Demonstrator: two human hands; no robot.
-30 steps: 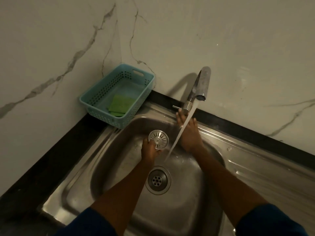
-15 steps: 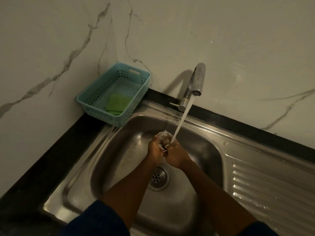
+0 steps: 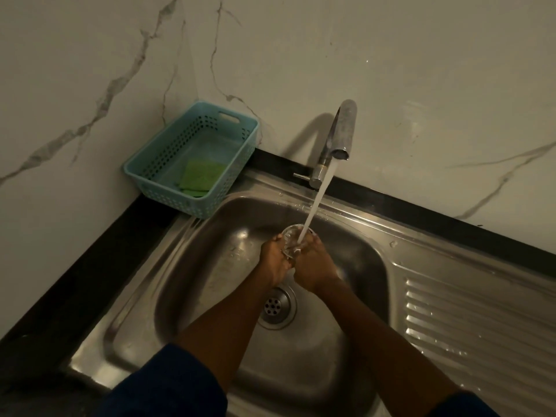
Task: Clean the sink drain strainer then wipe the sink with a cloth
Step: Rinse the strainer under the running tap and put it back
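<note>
Steel sink (image 3: 210,266); strainer (image 3: 289,236) under tap (image 3: 341,127)

Dark blue long sleeves: the left sleeve (image 3: 168,383) ends bunched near the elbow, the right sleeve (image 3: 478,406) (barely in view) likewise; both forearms bare.

basket (image 3: 156,164) left of tap (image 3: 338,136) — strainer (image 3: 290,234) under stream, above drain (image 3: 275,307)
</note>
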